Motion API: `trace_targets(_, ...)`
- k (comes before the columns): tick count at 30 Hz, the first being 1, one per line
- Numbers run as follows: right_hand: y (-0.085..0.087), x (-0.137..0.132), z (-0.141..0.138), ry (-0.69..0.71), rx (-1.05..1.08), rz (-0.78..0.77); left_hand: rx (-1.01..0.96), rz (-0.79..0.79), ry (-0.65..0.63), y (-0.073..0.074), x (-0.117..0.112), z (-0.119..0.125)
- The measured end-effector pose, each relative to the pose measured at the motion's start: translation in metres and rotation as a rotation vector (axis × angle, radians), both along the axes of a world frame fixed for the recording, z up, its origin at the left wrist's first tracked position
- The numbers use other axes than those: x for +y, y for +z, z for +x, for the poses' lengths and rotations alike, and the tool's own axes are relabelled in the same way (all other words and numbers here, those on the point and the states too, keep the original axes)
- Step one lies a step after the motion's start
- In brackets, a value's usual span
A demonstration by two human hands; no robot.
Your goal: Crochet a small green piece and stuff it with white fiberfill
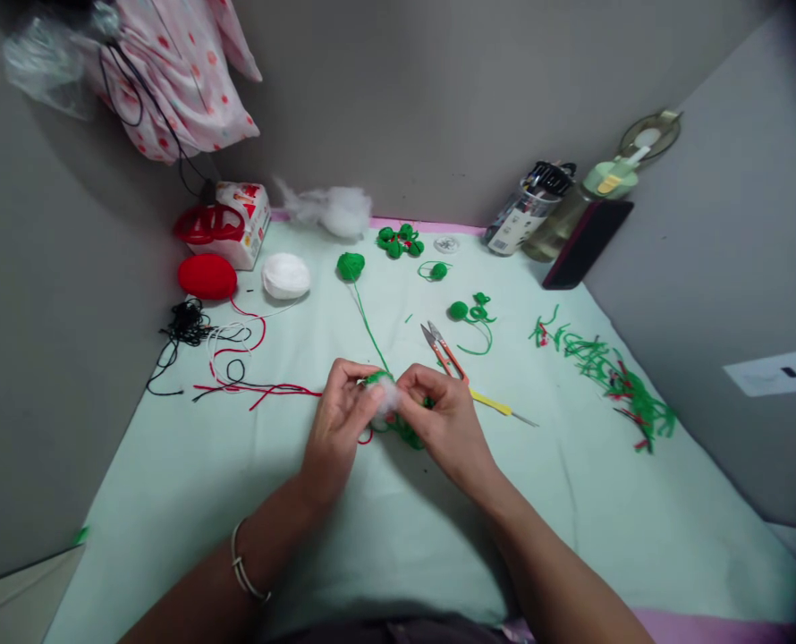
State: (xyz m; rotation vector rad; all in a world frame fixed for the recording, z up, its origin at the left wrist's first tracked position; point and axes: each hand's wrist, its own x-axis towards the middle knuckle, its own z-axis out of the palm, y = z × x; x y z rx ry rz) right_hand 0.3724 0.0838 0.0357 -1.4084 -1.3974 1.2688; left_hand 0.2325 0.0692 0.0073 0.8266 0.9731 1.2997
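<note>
In the head view, my left hand (344, 411) is closed around a green crocheted piece (379, 379). A tuft of white stuffing (388, 395) sits at its opening, and the fingers of my right hand (442, 416) pinch it from the other side. Below my fingers lies more green yarn work (410, 436), partly hidden by my hands. A strand runs from the held piece back to a green yarn ball (351, 266). Just beyond my right hand are orange-handled scissors (448, 353) and a yellow crochet hook (492, 402).
Red yarn (207, 276), white yarn (286, 275) and tangled black cord (189, 324) lie at left. White stuffing (344, 212) and small green crocheted pieces (400, 241) are at the back. Yarn scraps (613, 376) spread at right, near a phone (587, 244), a bottle (613, 179) and a pen holder (522, 215).
</note>
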Motion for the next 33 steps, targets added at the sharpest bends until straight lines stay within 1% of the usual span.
trace_targets(3,0.002,0.002,0.004,0.012,-0.068,0.031,-0.014,0.001,-0.021,0.001,0.0,0.001)
trace_targets(6,0.004,0.0,0.008,0.112,-0.175,0.095,-0.027,-0.028,-0.013,0.001,0.003,0.0)
trace_targets(9,0.006,-0.006,0.007,0.219,-0.238,0.144,-0.03,-0.061,0.002,-0.001,0.006,-0.003)
trace_targets(13,0.006,-0.015,-0.001,0.287,-0.302,0.199,-0.013,-0.088,0.032,-0.006,0.008,-0.006)
trace_targets(16,0.003,-0.015,-0.004,0.284,-0.287,0.194,0.002,-0.105,0.064,-0.007,0.011,-0.007)
trace_targets(18,0.002,-0.011,-0.002,0.236,-0.247,0.229,0.007,-0.112,0.091,-0.006,0.012,-0.007)
trace_targets(20,0.004,-0.007,0.002,0.178,-0.159,0.295,0.006,-0.107,0.109,-0.004,0.012,-0.007)
trace_targets(21,0.005,-0.005,0.004,0.168,-0.07,0.309,0.003,-0.102,0.112,-0.002,0.012,-0.007)
trace_targets(22,0.006,-0.003,0.006,0.176,0.051,0.289,0.0,-0.095,0.111,-0.001,0.011,-0.007)
trace_targets(24,0.008,-0.001,0.008,0.2,0.307,0.161,-0.005,-0.083,0.107,0.002,0.01,-0.006)
trace_targets(25,0.008,0.0,0.008,0.187,0.383,0.085,-0.008,-0.08,0.106,0.003,0.009,-0.005)
trace_targets(26,0.007,0.0,0.007,0.147,0.396,0.027,-0.011,-0.077,0.106,0.004,0.009,-0.005)
trace_targets(28,0.006,0.001,0.006,0.031,0.253,-0.004,-0.018,-0.071,0.103,0.005,0.007,-0.004)
trace_targets(29,0.006,0.001,0.005,0.009,0.155,0.008,-0.021,-0.066,0.097,0.006,0.006,-0.004)
trace_targets(31,0.006,0.001,0.004,0.073,0.024,0.02,-0.021,-0.05,0.079,0.005,0.005,-0.003)
trace_targets(33,0.007,0.002,0.005,0.181,0.005,-0.007,-0.011,-0.029,0.059,0.004,0.005,-0.002)
